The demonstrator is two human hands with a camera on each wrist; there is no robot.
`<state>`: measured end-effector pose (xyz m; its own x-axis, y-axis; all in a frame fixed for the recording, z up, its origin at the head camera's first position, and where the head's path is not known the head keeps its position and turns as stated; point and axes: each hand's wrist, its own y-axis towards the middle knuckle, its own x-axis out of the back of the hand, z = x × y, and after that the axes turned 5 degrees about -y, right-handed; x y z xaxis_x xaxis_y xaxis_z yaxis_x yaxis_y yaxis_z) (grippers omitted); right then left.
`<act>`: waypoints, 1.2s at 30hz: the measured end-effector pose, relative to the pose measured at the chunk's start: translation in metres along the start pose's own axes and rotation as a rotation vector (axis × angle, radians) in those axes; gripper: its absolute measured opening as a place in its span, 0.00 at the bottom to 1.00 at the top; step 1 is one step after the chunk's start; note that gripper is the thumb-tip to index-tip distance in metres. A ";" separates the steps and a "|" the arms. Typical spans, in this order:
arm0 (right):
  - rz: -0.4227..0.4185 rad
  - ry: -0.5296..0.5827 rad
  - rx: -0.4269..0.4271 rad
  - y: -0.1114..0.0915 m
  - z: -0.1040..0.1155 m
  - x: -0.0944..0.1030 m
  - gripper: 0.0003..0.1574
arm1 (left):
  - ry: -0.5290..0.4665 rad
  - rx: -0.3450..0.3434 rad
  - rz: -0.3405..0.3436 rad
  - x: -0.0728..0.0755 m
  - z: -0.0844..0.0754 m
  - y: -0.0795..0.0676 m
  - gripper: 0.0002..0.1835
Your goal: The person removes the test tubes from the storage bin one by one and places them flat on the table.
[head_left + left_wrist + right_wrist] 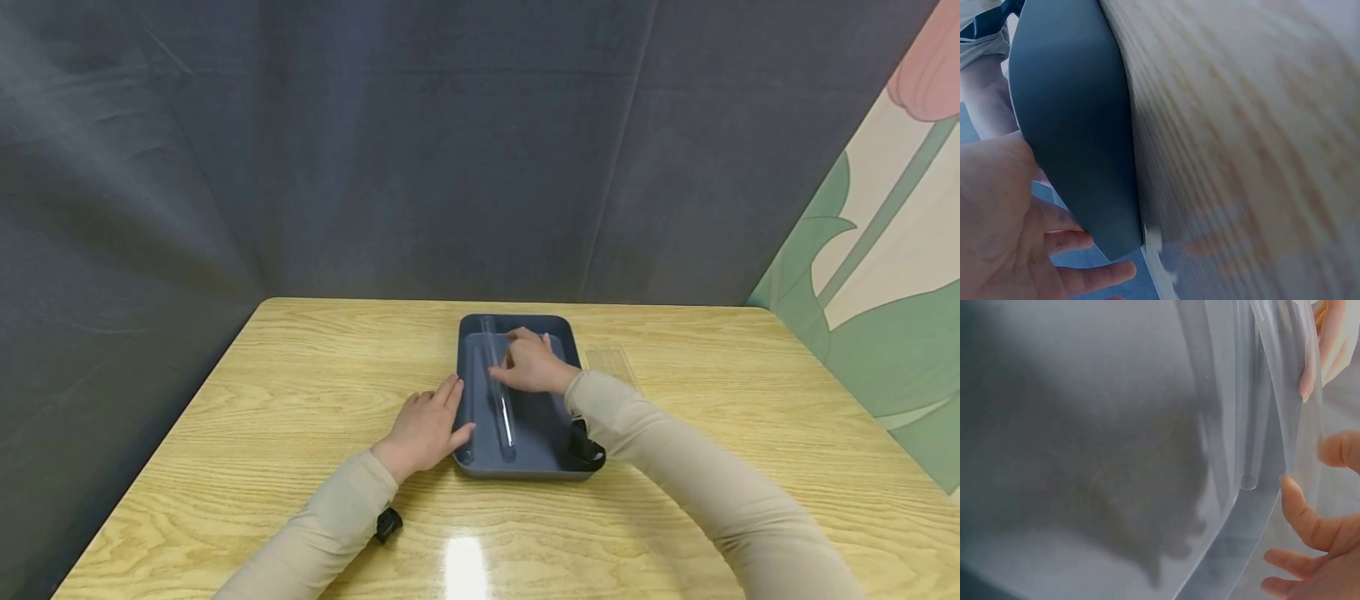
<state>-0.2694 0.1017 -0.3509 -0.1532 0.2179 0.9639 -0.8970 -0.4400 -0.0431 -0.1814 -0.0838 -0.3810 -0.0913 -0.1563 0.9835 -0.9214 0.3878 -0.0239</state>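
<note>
In the head view a clear tube (pixel 506 421) lies lengthwise over a dark blue-grey tray (pixel 540 475), tilted slightly. My right hand (pixel 531 363) pinches it between thumb and finger near its middle; the right wrist view shows the fingertips at the tube's side. A second clear tube (pixel 1249 469), with a rounded end, rests inside the tray along its left side. With fingers extended, my left hand (pixel 426 425) touches the tray's left wall. The left wrist view shows that hand's palm beside the tray's outer wall (pixel 1079 125).
A flat, clear ribbed piece (pixel 611 360) lies on the wooden table (pixel 337 358) right of the tray, partly hidden by the right sleeve. Behind the table hangs a dark curtain (pixel 450 167). A floral panel (pixel 885 275) stands at the right.
</note>
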 end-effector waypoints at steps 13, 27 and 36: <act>0.010 -0.006 0.000 -0.007 -0.001 0.010 0.25 | 0.002 0.004 0.006 0.000 0.000 0.001 0.37; 0.010 -0.008 -0.005 -0.017 -0.006 0.019 0.26 | -0.007 0.008 0.011 0.000 0.000 0.001 0.37; -0.010 -0.022 -0.008 -0.022 -0.010 0.020 0.25 | -0.018 0.002 0.004 -0.001 0.000 0.000 0.36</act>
<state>-0.2570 0.1244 -0.3333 -0.1356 0.2031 0.9697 -0.9016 -0.4312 -0.0358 -0.1818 -0.0837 -0.3818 -0.1018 -0.1707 0.9800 -0.9218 0.3867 -0.0284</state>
